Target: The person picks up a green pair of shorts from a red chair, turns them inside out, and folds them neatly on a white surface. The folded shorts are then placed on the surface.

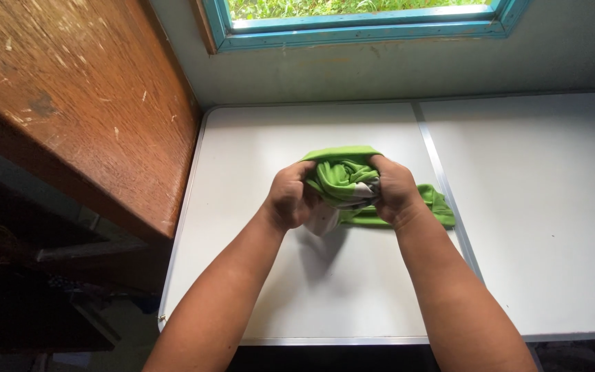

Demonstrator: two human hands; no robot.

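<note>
A bunched green garment (342, 180) with a white patch sits near the middle of a white folding table (256, 151). My left hand (289, 198) grips its left side and my right hand (394, 189) grips its right side, fingers curled into the cloth. Part of the green fabric (439, 203) trails out to the right of my right wrist and lies on the tabletop. The bundle is held slightly above the surface, casting a shadow beneath.
A scratched brown wooden panel (84, 103) leans along the table's left side. A blue-framed window (359, 24) is in the wall behind. A metal seam (442, 179) splits the tabletop into two halves. Dark clutter lies on the floor at lower left.
</note>
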